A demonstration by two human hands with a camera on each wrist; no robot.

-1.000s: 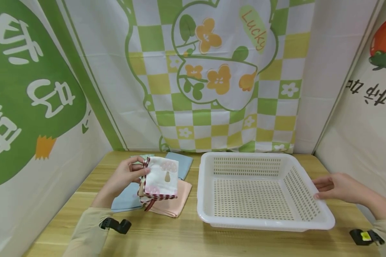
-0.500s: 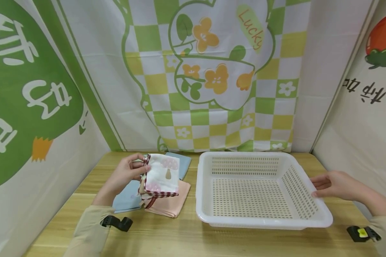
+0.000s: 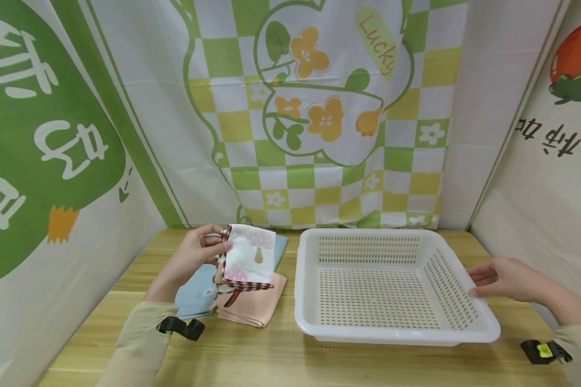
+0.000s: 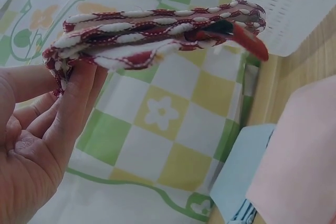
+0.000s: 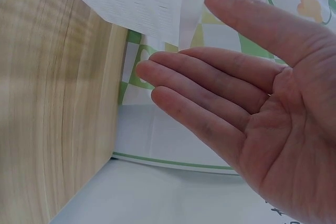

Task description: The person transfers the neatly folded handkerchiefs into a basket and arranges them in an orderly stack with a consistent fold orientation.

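My left hand (image 3: 193, 260) pinches a folded white washcloth (image 3: 249, 252) by its left edge, thumb in front. It has a faint pink mushroom print and a red-and-white trim. The left wrist view shows its stacked folds (image 4: 131, 38) edge-on and a dark red loop hanging off. Under and behind it lie a folded peach cloth (image 3: 259, 309), a light blue cloth (image 3: 191, 295) and another blue cloth (image 3: 282, 250), partly hidden. At the white plastic basket (image 3: 397, 337), my right hand (image 3: 508, 279) has its thumb at the right rim; its fingers (image 5: 199, 119) are straight.
The perforated basket stands on the wooden table (image 3: 252, 360), right of the cloths. A checkered fabric curtain (image 3: 305, 193) hangs at the back edge. Printed fabric walls flank the table at left and right.
The left hand has raised the white washcloth slightly and moved it a little right, showing more of the left blue cloth. The right hand stays at the basket rim.
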